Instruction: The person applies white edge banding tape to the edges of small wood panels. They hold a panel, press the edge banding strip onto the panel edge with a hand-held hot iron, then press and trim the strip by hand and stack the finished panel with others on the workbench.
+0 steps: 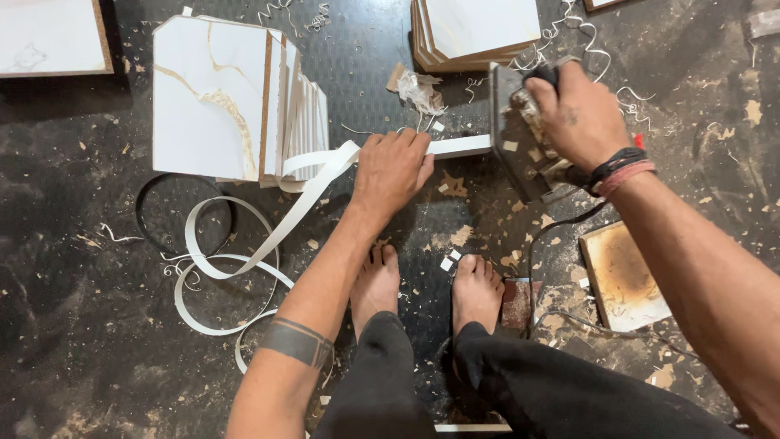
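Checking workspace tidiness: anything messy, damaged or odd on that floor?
Yes. Curly white shavings and wood chips litter the dark floor. The loose white edge-banding strip coils beside bare feet. The small square board looks scorched brown.

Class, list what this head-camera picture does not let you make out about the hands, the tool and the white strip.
1. Head view: the left hand covers the white strip and the panel edge beneath it.
2. The right hand hides the handle of the iron, whose sole faces away.
3. Where the iron's black cord ends is lost behind the legs.
4. The board stack is cut off by the top edge.
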{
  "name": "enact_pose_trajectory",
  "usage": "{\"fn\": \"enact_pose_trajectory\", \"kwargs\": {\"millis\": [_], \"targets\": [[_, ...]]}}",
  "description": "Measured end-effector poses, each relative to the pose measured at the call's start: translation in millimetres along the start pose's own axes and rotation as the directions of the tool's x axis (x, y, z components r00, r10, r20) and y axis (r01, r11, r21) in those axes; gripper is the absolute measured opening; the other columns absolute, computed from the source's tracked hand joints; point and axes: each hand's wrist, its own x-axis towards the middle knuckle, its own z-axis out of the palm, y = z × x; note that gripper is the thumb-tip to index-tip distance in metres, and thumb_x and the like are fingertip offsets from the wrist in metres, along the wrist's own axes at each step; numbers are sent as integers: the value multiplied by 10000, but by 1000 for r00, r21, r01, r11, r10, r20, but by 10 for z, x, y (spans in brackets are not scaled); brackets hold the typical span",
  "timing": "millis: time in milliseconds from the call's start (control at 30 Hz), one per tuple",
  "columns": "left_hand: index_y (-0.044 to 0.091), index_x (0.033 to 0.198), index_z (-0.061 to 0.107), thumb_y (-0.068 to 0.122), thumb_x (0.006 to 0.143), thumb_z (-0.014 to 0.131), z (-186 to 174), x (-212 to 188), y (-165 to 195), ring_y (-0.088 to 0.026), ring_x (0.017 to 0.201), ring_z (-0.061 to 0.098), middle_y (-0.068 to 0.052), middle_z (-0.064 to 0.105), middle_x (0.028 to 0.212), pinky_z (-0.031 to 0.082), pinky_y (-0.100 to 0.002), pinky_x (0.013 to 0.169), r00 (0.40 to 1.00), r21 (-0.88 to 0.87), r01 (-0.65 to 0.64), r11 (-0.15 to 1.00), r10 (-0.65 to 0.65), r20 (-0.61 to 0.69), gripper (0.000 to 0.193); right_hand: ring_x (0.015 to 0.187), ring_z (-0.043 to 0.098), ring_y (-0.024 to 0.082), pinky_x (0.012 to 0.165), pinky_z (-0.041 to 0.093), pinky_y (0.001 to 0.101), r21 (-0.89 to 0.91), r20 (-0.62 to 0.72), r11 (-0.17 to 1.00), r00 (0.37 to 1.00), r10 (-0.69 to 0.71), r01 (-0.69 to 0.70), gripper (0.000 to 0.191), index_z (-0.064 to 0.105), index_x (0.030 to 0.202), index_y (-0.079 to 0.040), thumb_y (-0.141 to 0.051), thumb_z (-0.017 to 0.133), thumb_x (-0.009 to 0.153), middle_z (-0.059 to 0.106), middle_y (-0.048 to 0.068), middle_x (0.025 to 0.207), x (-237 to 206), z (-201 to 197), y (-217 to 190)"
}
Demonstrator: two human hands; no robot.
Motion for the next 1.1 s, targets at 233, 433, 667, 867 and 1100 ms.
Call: {"fn": "enact_pose_trajectory", "kwargs": {"millis": [233,433,667,867,1100], "targets": [[108,1001,668,280,932,713,-18,-6,-67,-285,844,679,-78,673,891,485,-436,775,999,-113,8,994,-4,41,191,777,717,427,719,560,523,128,82,992,997,7,-17,478,554,1137,34,-437,495,1079,708,264,867,11,192,-583],[92,1022,714,265,912,716,-253,-30,-289,-366,852,692,-130,724,918,500,-496,749,993,-204,62,977,-39,116,205,905,672,507,809,498,571,187,95,982,995,-21,3,479,527,1127,35,-436,557,1043,693,314,932,-20,298,-917],[113,929,777,318,865,733,-388,59,-397,-373,846,715,-151,748,844,531,-492,765,902,-220,365,905,-285,324,220,902,670,508,811,499,570,191,97,981,994,-44,25,480,517,1137,39,-429,566,1045,692,320,922,-24,285,-1066],[174,947,810,337,838,718,-207,87,-415,-371,892,722,-142,763,906,545,-481,806,793,-162,538,827,-431,431,216,887,672,499,805,501,567,191,108,982,994,-33,11,480,517,1121,34,-436,564,1036,687,312,929,6,345,-1021],[185,915,823,247,830,681,223,48,-467,-384,815,734,-169,753,857,569,-498,769,838,-68,473,878,-425,341,176,920,649,521,822,498,553,295,64,952,993,-102,79,497,518,1126,13,-457,597,985,675,332,963,137,528,-877]]}}
